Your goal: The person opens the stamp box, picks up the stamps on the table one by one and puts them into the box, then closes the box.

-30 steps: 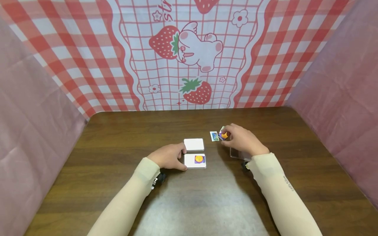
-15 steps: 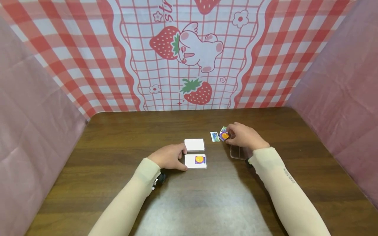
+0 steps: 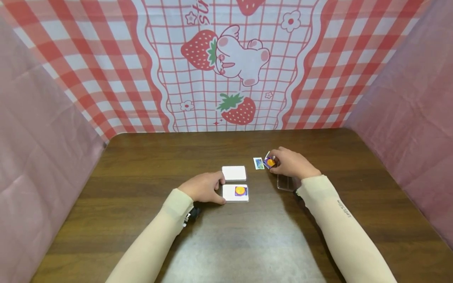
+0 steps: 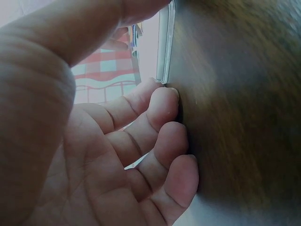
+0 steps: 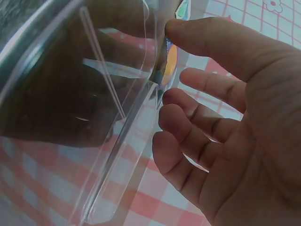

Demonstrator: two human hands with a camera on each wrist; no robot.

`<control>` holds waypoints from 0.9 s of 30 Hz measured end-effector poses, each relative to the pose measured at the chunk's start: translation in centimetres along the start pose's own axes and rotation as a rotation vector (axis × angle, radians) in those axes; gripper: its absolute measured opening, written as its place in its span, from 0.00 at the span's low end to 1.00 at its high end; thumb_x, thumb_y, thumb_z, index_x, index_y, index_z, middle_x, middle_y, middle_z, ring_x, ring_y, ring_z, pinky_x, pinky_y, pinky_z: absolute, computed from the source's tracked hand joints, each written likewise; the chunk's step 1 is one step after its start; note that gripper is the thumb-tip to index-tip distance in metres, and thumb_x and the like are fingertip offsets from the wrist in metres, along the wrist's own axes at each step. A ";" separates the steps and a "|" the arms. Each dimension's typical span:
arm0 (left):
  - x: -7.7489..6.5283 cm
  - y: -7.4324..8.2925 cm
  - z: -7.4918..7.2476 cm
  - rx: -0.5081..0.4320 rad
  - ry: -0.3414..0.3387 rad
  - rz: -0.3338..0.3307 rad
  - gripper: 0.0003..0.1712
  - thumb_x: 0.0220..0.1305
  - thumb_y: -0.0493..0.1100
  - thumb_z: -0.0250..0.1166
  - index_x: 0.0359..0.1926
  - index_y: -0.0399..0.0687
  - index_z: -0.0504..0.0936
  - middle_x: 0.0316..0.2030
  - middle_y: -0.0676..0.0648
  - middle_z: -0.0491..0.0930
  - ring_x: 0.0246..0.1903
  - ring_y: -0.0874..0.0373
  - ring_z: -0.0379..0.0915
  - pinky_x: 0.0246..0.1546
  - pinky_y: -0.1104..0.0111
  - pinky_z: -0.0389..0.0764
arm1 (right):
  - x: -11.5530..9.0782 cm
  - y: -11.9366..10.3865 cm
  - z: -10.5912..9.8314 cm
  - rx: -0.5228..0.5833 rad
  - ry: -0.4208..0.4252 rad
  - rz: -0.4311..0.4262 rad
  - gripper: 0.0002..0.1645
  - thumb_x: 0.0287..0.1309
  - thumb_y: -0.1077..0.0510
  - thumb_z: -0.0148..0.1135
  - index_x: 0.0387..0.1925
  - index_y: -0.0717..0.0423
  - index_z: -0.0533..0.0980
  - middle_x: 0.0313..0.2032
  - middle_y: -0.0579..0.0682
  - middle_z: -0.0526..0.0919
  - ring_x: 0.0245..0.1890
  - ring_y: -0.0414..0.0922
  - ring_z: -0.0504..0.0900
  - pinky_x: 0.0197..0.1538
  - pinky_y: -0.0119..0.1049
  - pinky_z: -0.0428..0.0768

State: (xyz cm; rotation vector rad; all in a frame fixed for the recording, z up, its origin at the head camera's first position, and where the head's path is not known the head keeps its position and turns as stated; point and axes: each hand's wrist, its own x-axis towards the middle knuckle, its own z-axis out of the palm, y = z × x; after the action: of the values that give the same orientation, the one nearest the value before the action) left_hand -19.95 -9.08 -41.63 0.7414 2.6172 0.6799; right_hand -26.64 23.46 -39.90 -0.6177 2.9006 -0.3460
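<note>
In the head view my left hand (image 3: 202, 187) holds the near white rectangular block (image 3: 230, 195) at its left end, thumb and index finger at its corners. A square picture (image 3: 241, 191), orange on purple, lies on its right half. The left wrist view shows the block's clear edge (image 4: 165, 52) between thumb and index finger, the other fingers bent on the table. My right hand (image 3: 294, 162) pinches a small purple-and-orange picture card (image 3: 270, 162) between thumb and fingers. Partly under it lies another card, mostly hidden. A blue-green picture card (image 3: 259, 163) lies just left.
A second white block (image 3: 234, 173) lies just behind the held one. Under my right wrist is a clear plastic case (image 3: 284, 182) with a dividing rib, large in the right wrist view. The brown wooden table (image 3: 170, 153) ends at a red checked curtain (image 3: 134, 86) behind.
The right hand's fingers have drawn slightly back, showing more of the purple-and-orange card and of the clear case. The left hand keeps its place on the block.
</note>
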 end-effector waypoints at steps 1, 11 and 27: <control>0.0 0.0 0.0 -0.001 -0.001 -0.002 0.28 0.53 0.54 0.80 0.47 0.50 0.75 0.33 0.51 0.75 0.31 0.58 0.71 0.38 0.64 0.73 | 0.0 0.0 0.0 -0.002 -0.004 -0.002 0.29 0.58 0.53 0.76 0.59 0.55 0.79 0.46 0.54 0.79 0.42 0.49 0.79 0.48 0.55 0.80; 0.0 0.1 0.0 -0.007 -0.007 -0.014 0.28 0.54 0.55 0.80 0.47 0.51 0.75 0.34 0.50 0.76 0.32 0.58 0.71 0.38 0.63 0.74 | 0.3 -0.1 0.3 -0.003 -0.039 0.012 0.32 0.60 0.56 0.72 0.66 0.56 0.76 0.50 0.57 0.79 0.43 0.51 0.78 0.50 0.55 0.80; 0.0 -0.1 0.0 -0.014 -0.011 -0.012 0.28 0.54 0.55 0.80 0.48 0.52 0.75 0.34 0.51 0.75 0.32 0.57 0.71 0.38 0.63 0.74 | 0.5 0.0 0.6 -0.001 -0.031 0.012 0.20 0.60 0.56 0.72 0.53 0.53 0.82 0.43 0.52 0.78 0.38 0.49 0.76 0.44 0.50 0.78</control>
State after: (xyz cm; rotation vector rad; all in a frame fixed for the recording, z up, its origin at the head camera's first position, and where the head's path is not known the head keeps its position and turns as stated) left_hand -19.98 -9.17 -41.69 0.7231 2.6018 0.6885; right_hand -27.01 23.13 -40.48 -0.6004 2.8736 -0.3304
